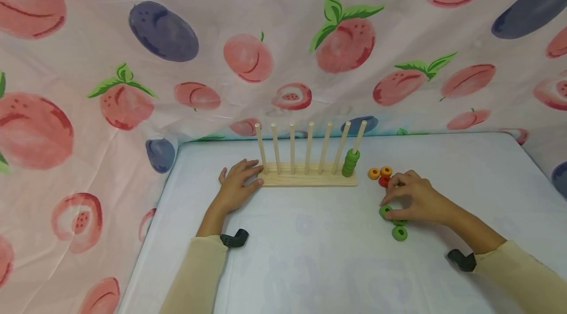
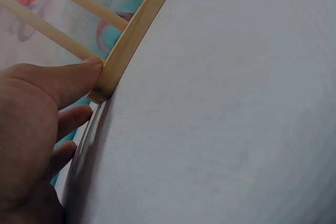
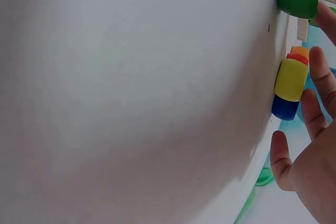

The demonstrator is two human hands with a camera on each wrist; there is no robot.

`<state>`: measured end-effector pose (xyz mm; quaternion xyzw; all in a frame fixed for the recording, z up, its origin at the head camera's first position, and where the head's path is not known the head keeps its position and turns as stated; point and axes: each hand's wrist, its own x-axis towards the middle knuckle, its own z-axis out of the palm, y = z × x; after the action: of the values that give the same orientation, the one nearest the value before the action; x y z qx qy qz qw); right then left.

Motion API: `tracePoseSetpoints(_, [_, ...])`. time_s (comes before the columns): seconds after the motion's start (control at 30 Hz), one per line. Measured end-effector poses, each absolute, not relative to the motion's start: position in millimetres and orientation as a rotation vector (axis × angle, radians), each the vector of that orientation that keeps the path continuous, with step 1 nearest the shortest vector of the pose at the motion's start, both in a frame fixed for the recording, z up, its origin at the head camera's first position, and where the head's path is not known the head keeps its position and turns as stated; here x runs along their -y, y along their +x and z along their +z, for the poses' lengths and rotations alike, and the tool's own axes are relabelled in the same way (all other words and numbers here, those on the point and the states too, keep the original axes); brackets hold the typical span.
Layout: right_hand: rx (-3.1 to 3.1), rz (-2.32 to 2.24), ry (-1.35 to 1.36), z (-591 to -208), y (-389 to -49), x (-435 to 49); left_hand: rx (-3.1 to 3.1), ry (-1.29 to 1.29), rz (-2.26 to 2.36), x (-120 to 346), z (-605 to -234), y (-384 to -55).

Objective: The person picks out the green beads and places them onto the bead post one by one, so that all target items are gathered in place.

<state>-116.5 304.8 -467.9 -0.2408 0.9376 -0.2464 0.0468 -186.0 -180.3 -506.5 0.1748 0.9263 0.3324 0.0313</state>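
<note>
A wooden peg rack (image 1: pixel 305 181) with several upright pegs stands toward the back of the table. Green beads (image 1: pixel 350 162) are stacked on its rightmost peg. My left hand (image 1: pixel 236 188) rests at the rack's left end, fingers spread; in the left wrist view its thumb (image 2: pixel 79 80) lies against the end of the base. To the right of the rack, my right hand (image 1: pixel 414 199) pinches a green bead (image 1: pixel 384 211) between thumb and index finger. That bead shows at the top right of the right wrist view. More green beads (image 1: pixel 399 234) lie just below this hand.
Two orange beads (image 1: pixel 374 173) and a red bead (image 1: pixel 383 181) lie between the rack and my right hand. Yellow (image 3: pixel 291 80) and blue beads (image 3: pixel 285 107) show beyond the fingers in the right wrist view. A fruit-patterned cloth (image 1: pixel 283 18) hangs behind the white table (image 1: pixel 292 245).
</note>
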Motion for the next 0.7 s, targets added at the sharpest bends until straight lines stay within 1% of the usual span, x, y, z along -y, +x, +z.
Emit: tracePoseSetpoints(0.7, [-2.916, -0.736, -0.689, -470.1, -119.2, -305.8, -2.851, 0.543, 1.042, 181.1, -507.4, -186.3])
